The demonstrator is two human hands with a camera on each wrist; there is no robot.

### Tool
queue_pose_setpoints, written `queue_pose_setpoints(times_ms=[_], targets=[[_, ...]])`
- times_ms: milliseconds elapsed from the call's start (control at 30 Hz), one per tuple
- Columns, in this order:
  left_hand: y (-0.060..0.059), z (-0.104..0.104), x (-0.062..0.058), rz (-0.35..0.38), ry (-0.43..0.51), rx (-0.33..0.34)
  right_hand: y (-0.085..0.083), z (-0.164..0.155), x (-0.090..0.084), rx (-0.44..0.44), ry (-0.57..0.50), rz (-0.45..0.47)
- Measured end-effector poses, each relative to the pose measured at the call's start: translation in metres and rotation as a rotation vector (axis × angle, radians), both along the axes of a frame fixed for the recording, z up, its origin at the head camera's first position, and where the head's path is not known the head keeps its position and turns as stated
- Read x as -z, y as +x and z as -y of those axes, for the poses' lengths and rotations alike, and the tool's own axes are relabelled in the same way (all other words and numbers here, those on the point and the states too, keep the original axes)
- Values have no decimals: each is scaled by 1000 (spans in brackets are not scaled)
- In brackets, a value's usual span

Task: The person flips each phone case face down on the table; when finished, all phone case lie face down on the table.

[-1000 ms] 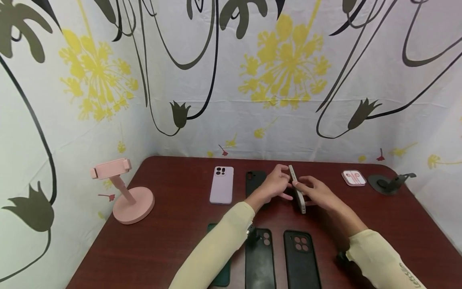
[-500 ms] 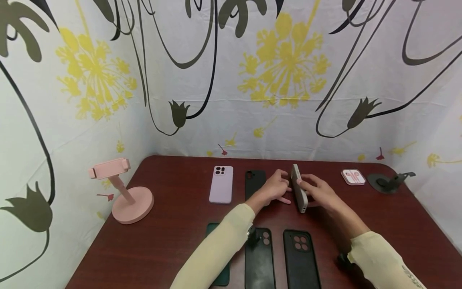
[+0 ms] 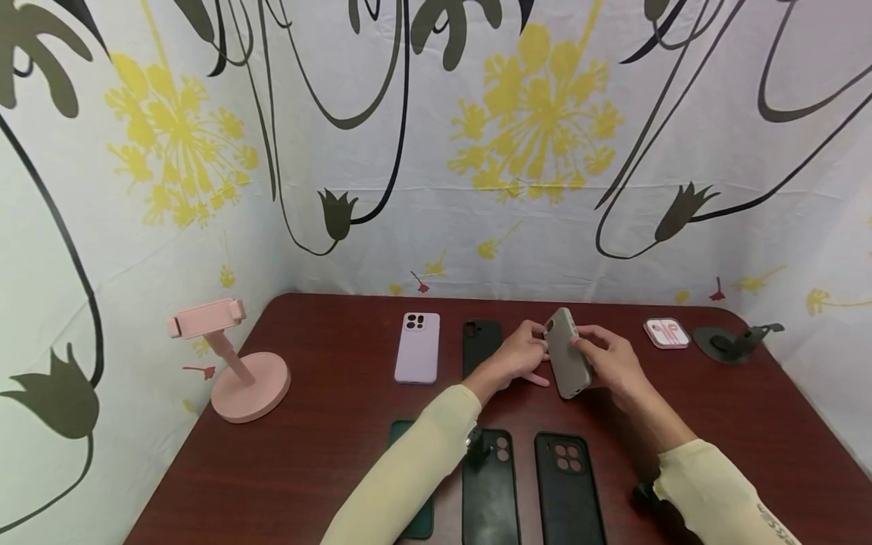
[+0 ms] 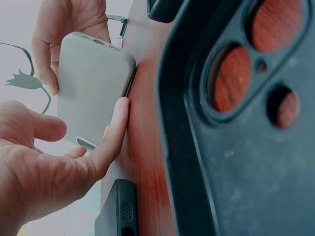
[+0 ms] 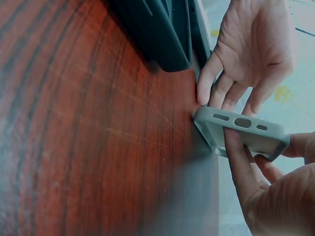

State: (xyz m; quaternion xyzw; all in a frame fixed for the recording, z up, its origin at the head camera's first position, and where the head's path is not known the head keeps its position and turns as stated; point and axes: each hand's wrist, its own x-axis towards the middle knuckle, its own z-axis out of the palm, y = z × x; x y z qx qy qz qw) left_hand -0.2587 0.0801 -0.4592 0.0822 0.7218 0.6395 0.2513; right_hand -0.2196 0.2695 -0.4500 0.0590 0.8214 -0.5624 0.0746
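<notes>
Both hands hold a grey case (image 3: 567,353) up on its edge near the back of the table (image 3: 327,424). The right hand (image 3: 611,360) grips its far side, and most of those fingers hide behind it. The left hand (image 3: 521,354) touches its near edge with straight fingers. A sleeve (image 3: 409,469) covers most of a green case (image 3: 415,522).
</notes>
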Motion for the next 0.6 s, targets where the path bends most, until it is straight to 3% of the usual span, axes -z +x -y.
queue_pose_setpoints(times_ms=[267,600], targets=[[2,-2,-3,-3,-48,-44,4,0,-4,10,-81,9],[2,5,-5,-14,-2,-60,4,-2,-3,-7,-180,29]])
